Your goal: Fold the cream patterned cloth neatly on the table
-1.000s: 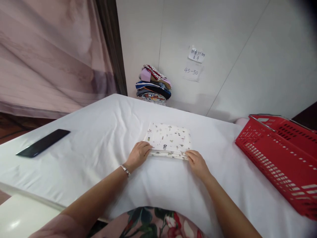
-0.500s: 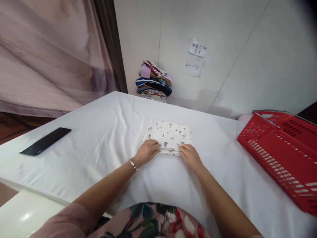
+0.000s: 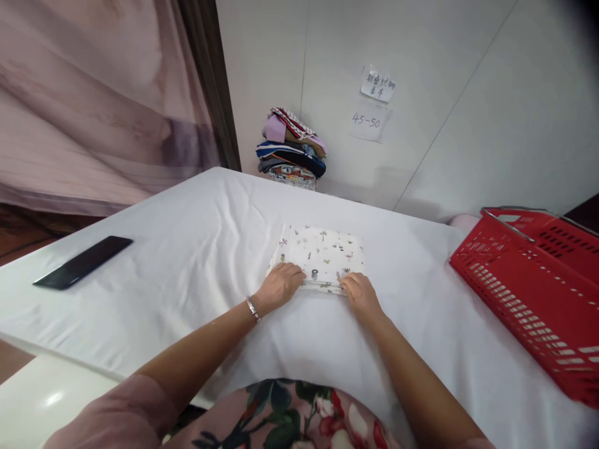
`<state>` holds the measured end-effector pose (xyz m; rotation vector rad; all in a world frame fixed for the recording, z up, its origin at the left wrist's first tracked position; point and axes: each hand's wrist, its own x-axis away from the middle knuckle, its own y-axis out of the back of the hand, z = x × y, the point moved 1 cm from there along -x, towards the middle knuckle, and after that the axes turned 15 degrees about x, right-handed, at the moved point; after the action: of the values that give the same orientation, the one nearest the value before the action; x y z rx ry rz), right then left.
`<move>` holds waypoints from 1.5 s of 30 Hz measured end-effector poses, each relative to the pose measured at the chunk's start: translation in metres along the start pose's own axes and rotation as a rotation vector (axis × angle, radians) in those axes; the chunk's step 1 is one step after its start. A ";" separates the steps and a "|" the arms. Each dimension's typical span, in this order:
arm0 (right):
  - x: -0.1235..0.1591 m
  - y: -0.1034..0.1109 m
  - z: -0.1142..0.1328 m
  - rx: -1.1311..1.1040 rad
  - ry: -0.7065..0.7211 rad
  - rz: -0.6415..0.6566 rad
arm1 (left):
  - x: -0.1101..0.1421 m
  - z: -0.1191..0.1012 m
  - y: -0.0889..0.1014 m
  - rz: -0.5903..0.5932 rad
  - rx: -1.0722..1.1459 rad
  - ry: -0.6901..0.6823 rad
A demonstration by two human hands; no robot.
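A white cloth (image 3: 322,249) printed with small palm trees and other little figures lies folded in a flat rectangle on the white-covered table (image 3: 210,249). At its near left corner, my left hand (image 3: 282,285) pinches the folded edge, and a silver bracelet circles that wrist. My right hand (image 3: 361,294) grips the same near edge at the right corner, thumb and fingers closed on it. Between the hands, several layers of the fold show along the edge. The fingertips partly cover both near corners.
On the right stands a red plastic basket (image 3: 524,299) with a metal handle. To the left lies a black flat phone-like slab (image 3: 84,262). Behind the table's far edge rises a pile of folded fabrics (image 3: 292,149). Handwritten paper signs (image 3: 369,120) hang on the wall.
Both hands stay on the near edge of the folded cloth, almost in the same place. The view has shifted slightly; the cloth looks unchanged.
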<state>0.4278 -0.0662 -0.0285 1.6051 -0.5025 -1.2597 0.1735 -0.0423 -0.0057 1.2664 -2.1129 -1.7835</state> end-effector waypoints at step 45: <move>0.015 -0.009 0.004 -0.102 -0.043 -0.065 | 0.019 -0.003 -0.002 -0.065 0.091 0.113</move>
<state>0.4276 -0.0759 -0.0431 1.5223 -0.4090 -1.3489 0.1645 -0.0564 -0.0145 1.4372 -2.1357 -1.6145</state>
